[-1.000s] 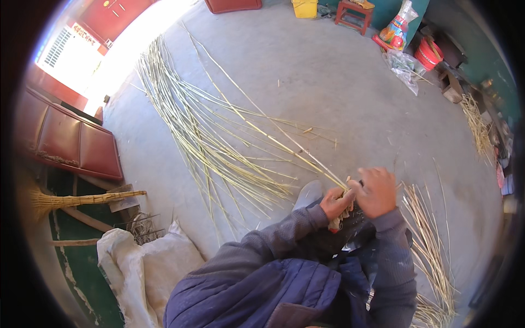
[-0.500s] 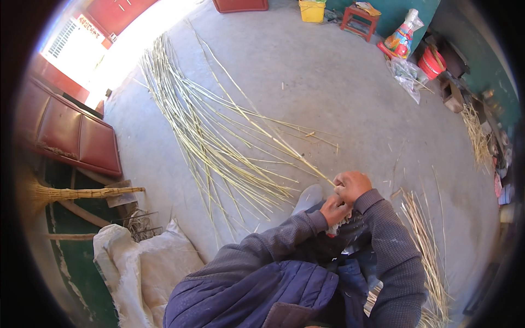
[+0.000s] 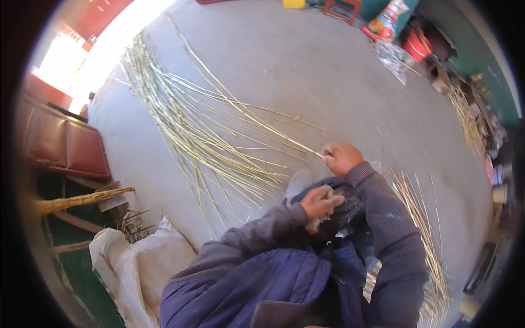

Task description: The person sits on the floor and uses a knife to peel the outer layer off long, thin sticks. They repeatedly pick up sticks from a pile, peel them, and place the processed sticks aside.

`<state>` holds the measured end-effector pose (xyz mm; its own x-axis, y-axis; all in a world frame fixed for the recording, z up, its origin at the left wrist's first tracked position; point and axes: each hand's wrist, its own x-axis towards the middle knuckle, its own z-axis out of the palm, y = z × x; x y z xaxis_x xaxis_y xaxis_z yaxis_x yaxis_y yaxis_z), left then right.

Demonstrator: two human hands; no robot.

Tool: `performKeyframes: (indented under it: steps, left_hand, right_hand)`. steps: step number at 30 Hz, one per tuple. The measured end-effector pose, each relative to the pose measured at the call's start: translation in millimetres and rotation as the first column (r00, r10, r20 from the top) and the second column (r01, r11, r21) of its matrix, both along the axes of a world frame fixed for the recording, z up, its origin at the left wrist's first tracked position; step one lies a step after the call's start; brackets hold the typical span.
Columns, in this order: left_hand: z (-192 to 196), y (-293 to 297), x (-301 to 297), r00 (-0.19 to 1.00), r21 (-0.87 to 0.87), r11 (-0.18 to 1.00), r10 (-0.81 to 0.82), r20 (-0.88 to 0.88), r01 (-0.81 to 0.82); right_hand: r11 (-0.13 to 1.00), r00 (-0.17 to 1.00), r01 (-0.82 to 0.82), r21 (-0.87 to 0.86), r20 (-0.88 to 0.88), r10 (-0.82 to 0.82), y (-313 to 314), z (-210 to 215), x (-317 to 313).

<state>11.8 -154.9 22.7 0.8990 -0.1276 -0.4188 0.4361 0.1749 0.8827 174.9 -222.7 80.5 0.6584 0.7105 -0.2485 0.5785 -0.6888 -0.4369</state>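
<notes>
Work in hand: splitting or stripping long pale reed stalks, one at a time, judged from the hand positions
Right hand (image 3: 343, 158): extended to the far side of the lap, fingers closed around the near end of a single reed stalk (image 3: 262, 127)
Reed stalk: runs from the right hand away to the far left across the concrete floor (image 3: 339, 82), its far part lying among the fanned stalks
Left hand (image 3: 320, 201): held near the body over the lap, closed on a small pale bundle of fibre; what else it holds, possibly a tool, cannot be told
Unworked supply: large fan of reed stalks (image 3: 186, 131) on the floor, far left of the hands, appears mostly untouched
Worked material: a thinner spread of strips (image 3: 421, 218) lies on the floor to the right of the person, near the right arm
Progress estimate: early to middle; the left fan is much larger than the right spread
Remaining: most of the fan is not yet handled
Surroundings: red bench cushion (image 3: 65, 145) far left, white sack (image 3: 136, 262) near left, straw broom (image 3: 76, 201) beside it
</notes>
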Motion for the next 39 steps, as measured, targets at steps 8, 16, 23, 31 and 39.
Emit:
performKeyframes:
  steps: [8, 16, 23, 31, 39]
  left_hand:
    - [-39, 64, -6, 0.771, -0.033, 0.78, 0.623, 0.132, -0.625]
    - [-33, 91, -30, 0.741, 0.089, 0.749, 0.62, 0.259, -0.657]
    - [-32, 86, -33, 0.824, 0.153, 0.811, 0.545, 0.154, -0.565]
    - [5, 66, -12, 0.951, 0.092, 0.965, 0.22, 0.219, -0.245]
    - [68, 10, 33, 0.856, 0.401, 0.915, -0.165, 0.49, -0.053]
  right_hand:
    - [0.993, 0.994, 0.093, -0.071, -0.056, -0.097, -12, -42, 4]
    - [0.935, 0.859, 0.008, 0.354, 0.477, -0.188, 22, 12, 18]
    - [0.981, 0.417, 0.052, 0.186, 0.889, -0.19, -15, 13, 125]
    - [0.776, 0.962, 0.27, 0.57, -0.191, -0.194, -86, -6, 25]
    - [0.421, 0.759, 0.62, 0.662, -0.642, -0.109, -149, 41, -63]
